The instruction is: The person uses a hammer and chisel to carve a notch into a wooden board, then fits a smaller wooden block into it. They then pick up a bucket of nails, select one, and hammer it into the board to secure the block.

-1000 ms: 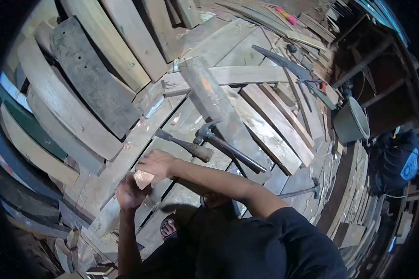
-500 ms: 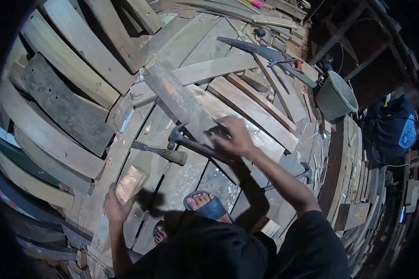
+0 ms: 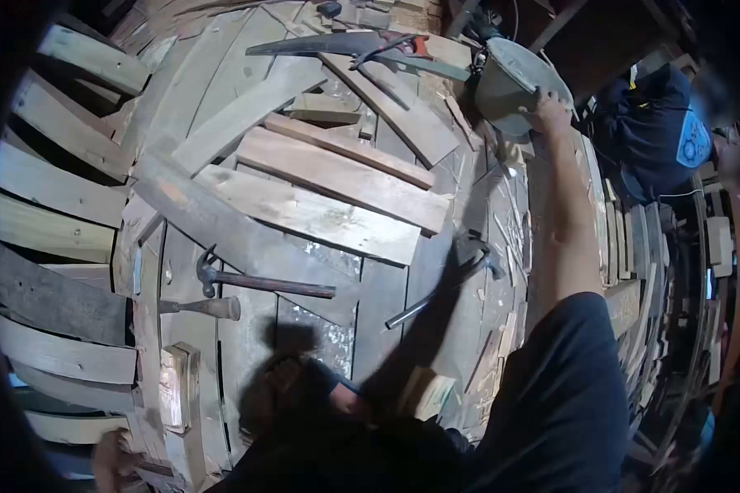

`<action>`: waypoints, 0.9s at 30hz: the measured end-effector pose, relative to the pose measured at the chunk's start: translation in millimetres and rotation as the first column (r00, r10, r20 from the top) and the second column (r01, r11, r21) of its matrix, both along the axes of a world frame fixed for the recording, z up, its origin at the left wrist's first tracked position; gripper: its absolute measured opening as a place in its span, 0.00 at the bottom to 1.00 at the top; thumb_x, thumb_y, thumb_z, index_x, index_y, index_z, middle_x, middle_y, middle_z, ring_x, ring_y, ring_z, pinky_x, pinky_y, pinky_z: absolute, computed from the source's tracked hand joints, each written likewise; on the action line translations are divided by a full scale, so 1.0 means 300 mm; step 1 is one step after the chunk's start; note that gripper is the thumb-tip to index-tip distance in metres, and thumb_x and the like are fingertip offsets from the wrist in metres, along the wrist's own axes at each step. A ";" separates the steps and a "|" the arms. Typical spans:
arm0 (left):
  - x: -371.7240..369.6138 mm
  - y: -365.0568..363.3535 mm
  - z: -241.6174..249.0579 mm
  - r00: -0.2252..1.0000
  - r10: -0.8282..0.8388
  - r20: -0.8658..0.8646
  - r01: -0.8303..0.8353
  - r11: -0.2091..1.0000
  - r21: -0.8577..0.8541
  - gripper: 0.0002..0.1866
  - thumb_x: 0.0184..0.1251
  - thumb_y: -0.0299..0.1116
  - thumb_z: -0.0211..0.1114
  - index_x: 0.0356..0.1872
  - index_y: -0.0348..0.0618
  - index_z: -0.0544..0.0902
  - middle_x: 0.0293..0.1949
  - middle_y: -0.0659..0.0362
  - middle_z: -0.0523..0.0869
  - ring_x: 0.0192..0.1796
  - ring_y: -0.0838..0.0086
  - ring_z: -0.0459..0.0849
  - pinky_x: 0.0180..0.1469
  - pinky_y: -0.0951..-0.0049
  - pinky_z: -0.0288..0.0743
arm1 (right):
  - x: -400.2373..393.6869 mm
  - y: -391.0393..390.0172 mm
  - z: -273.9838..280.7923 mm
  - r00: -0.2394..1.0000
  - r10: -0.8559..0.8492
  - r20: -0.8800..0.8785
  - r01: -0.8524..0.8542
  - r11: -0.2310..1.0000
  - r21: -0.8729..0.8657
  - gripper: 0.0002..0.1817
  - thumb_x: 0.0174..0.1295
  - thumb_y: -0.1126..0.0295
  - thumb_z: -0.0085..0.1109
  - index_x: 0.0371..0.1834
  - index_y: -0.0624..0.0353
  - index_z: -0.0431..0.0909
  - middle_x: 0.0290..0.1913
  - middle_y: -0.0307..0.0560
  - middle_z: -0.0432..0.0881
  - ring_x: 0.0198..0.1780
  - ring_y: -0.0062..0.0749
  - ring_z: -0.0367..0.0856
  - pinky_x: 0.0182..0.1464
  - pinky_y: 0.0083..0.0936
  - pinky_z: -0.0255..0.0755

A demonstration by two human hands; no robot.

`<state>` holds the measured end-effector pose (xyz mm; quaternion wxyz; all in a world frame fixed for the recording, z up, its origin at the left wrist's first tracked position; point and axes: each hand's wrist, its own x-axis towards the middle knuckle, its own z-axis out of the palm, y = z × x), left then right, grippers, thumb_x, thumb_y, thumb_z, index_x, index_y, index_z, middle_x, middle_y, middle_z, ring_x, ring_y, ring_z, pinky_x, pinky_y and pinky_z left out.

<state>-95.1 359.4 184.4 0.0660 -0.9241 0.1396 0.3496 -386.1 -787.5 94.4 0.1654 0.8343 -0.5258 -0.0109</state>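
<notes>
One bucket (image 3: 514,78) under right hand (image 3: 548,111), three hammers nearby.

Right hand (image 3: 548,111) on the bucket (image 3: 514,82), hammers (image 3: 259,283) probably left on planks (image 3: 321,214).

Hammers (image 3: 263,283) — planks (image 3: 321,214) — crowded floor

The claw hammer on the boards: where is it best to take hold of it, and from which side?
Probably by the far end of the handle, from above. The claw hammer lies flat, head to the left; the handle's right end is clear of the chisel lying beside it.
</notes>
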 end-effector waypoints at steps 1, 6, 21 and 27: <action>0.109 0.053 0.011 0.996 -0.063 0.068 0.064 0.998 -0.012 0.44 0.41 0.39 0.91 0.64 0.33 0.83 0.55 0.41 0.89 0.58 0.45 0.88 0.61 0.52 0.83 | 0.012 0.003 -0.007 0.999 -0.015 -0.034 0.012 0.998 -0.068 0.49 0.59 0.35 0.78 0.78 0.47 0.71 0.79 0.53 0.75 0.80 0.54 0.73 0.76 0.65 0.69; 0.180 -0.808 0.161 0.838 -0.185 0.513 0.380 0.873 -0.305 0.34 0.65 0.25 0.75 0.73 0.36 0.76 0.65 0.41 0.82 0.67 0.46 0.81 0.71 0.51 0.74 | -0.025 -0.185 -0.092 0.968 0.187 0.168 -0.194 0.980 0.030 0.33 0.71 0.40 0.67 0.66 0.54 0.78 0.57 0.66 0.89 0.61 0.66 0.87 0.62 0.56 0.80; -0.155 -1.196 0.175 0.754 -0.625 0.205 0.657 0.715 -0.237 0.31 0.57 0.35 0.83 0.61 0.36 0.84 0.51 0.43 0.90 0.46 0.49 0.90 0.51 0.52 0.84 | -0.219 0.747 -0.133 0.632 0.694 0.345 -0.724 0.688 -0.056 0.23 0.73 0.44 0.66 0.42 0.55 0.77 0.32 0.52 0.89 0.33 0.54 0.91 0.35 0.49 0.80; -0.219 -1.285 0.147 0.810 -0.556 0.187 0.585 0.745 -0.321 0.31 0.59 0.37 0.82 0.63 0.38 0.85 0.56 0.40 0.89 0.60 0.43 0.88 0.64 0.49 0.81 | -0.424 1.076 -0.119 0.606 0.666 0.435 -0.752 0.658 0.041 0.21 0.70 0.48 0.68 0.39 0.55 0.76 0.32 0.49 0.86 0.36 0.51 0.89 0.35 0.47 0.79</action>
